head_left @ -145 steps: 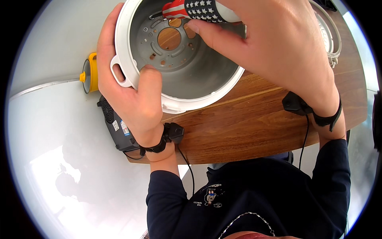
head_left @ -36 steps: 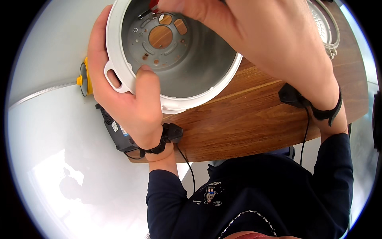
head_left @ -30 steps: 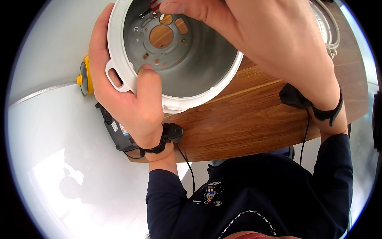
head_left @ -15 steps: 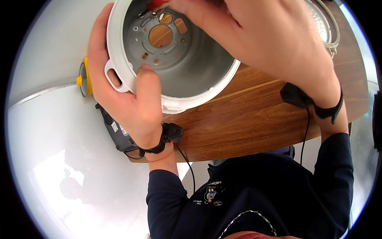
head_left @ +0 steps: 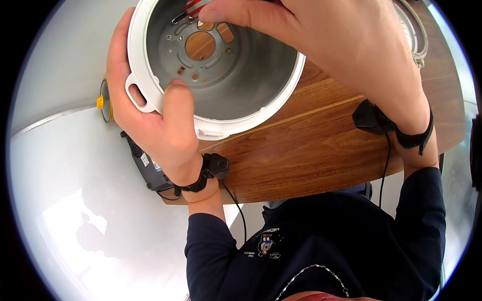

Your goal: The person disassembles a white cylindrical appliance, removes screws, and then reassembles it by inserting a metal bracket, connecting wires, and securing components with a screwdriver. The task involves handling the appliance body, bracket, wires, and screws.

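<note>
A white-rimmed, grey-lined pot housing (head_left: 251,90), like a rice cooker body, is tilted so that its opening faces me. Its bottom has a large round hole and several smaller ones. My left hand (head_left: 160,128) grips the rim at the left, thumb inside the wall and fingers outside, next to a white loop handle (head_left: 140,98). My right hand (head_left: 306,35) reaches into the housing from the upper right. Between its thumb and fingers is a screwdriver with a red striped handle (head_left: 195,7). The metal shaft points toward the left of the bottom; where its tip touches, I cannot tell.
The housing is over a wooden table (head_left: 281,160) with a curved edge. At the far right lies a round, pale lid-like part (head_left: 419,37). Left of the table are a black device (head_left: 150,170) and a yellow-and-grey round object (head_left: 105,102). Thin cables hang from both wrist bands.
The housing has shifted slightly left and up, my left hand with it. My right hand has moved down a little at the screwdriver, and more of its shaft shows.
</note>
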